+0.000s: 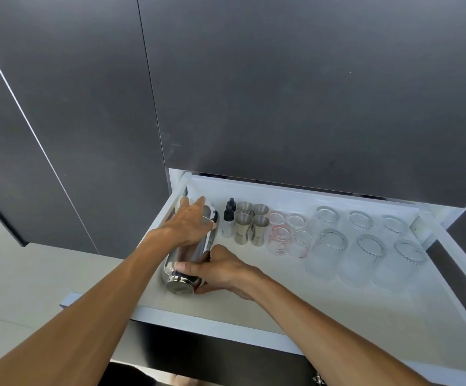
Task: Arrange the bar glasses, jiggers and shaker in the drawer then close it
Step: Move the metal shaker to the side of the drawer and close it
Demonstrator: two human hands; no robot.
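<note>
A shiny steel shaker (191,259) lies on its side at the left end of the open white drawer (254,307). My left hand (188,225) grips its far end and my right hand (220,270) holds its near base. To the right stand two dropper bottles (228,218), several steel jiggers (250,222), small measuring glasses (284,236) with red marks, and ribbed bar glasses (365,246) upside down in two rows.
Dark cabinet doors (282,93) rise above and behind the drawer. The drawer's white side rails (454,260) run along the right, and its front edge (212,327) is near me. A pale floor (17,288) lies to the left.
</note>
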